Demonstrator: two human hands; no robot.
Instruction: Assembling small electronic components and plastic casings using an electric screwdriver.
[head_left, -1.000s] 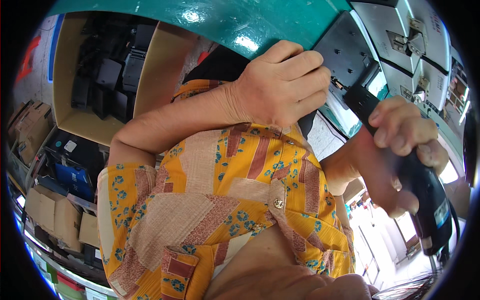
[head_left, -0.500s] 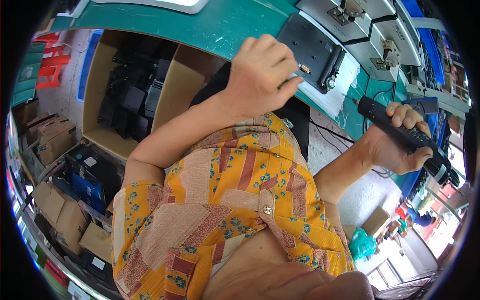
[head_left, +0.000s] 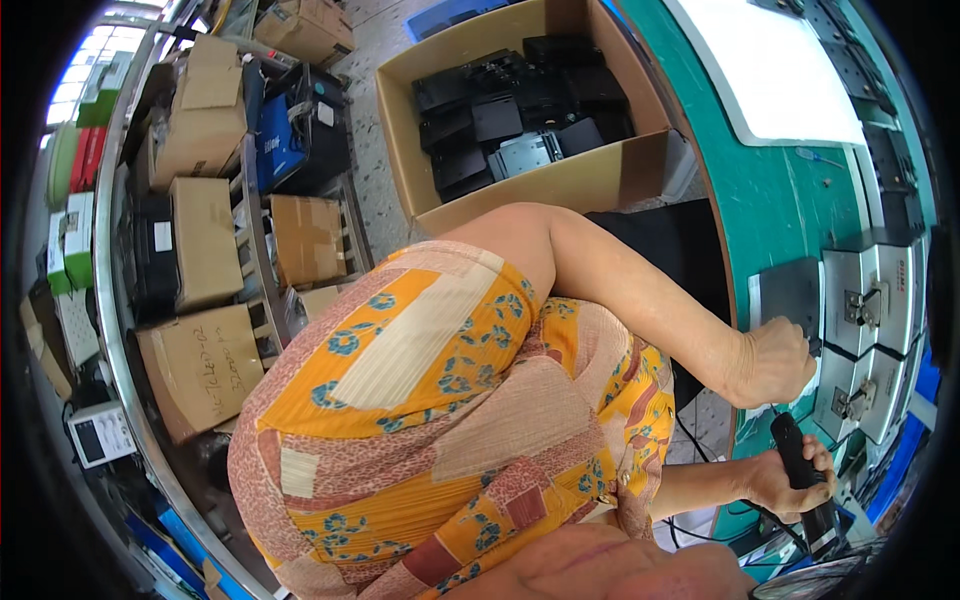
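My left hand [head_left: 778,362] is closed, its fingers curled together over the near part of a flat black plate [head_left: 788,293]. Whatever those fingers hold, if anything, is hidden. The plate lies on the green workbench [head_left: 745,215], partly covered by the hand. Just below, my right hand [head_left: 792,482] is wrapped round a black powered screwdriver [head_left: 797,450]. Its tip end points up toward my left hand, without clear contact. Two silver metal boxes with latches, one [head_left: 862,300] beyond the other [head_left: 850,398], stand right beside the plate.
A large open carton [head_left: 400,140] holding several black parts stands left of the bench. A white panel [head_left: 765,70] and a small screwdriver [head_left: 818,156] lie farther along the bench. Cardboard boxes [head_left: 205,365] fill a rack [head_left: 255,250] at left. Cables [head_left: 690,440] hang near the bench edge.
The view has swung, bringing the carton and rack more into sight. My left hand now covers the plate's near part, and the screwdriver in my right hand is closer to the left hand.
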